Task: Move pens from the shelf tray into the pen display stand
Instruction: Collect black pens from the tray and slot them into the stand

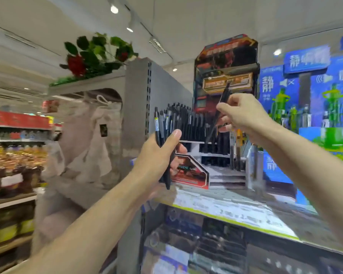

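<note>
Overhead, right hand (244, 113) pinches pen (219, 113) above display stand (224, 80).

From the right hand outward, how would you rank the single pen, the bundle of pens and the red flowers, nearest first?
From the right hand:
1. Single pen, pinched in its fingers.
2. Bundle of pens, lower left, gripped by the left hand.
3. Red flowers, far upper left atop the shelf unit.

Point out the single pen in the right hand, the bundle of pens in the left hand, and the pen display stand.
single pen (225, 93), head view, upper barrel above the right hand.
bundle of pens (160, 125), head view, barrels above the left thumb.
pen display stand (226, 54), head view, printed header card.
</note>
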Action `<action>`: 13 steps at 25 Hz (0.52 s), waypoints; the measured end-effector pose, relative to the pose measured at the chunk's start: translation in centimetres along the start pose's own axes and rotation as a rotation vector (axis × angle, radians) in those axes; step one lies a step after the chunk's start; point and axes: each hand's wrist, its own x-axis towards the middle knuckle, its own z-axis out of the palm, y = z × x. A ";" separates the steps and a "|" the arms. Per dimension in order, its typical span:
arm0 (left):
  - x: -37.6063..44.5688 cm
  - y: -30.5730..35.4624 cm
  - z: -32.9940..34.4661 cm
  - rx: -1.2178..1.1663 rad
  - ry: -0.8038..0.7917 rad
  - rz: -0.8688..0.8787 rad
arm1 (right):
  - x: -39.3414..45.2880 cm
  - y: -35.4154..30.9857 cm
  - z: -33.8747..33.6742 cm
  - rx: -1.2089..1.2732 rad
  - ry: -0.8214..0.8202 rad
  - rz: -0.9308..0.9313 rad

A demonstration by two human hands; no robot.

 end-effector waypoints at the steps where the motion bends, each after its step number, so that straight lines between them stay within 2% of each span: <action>1: 0.9 -0.4 -0.6 0.023 -0.054 0.010 | 0.4 0.2 0.8 -0.029 0.024 0.009; 7: 3.5 -2.9 -1.4 0.037 -0.173 0.087 | 2.0 1.8 2.8 -0.224 0.103 0.032; 13: 4.8 -4.7 -1.5 -0.084 -0.198 0.015 | 3.3 3.4 3.9 -0.352 0.104 0.017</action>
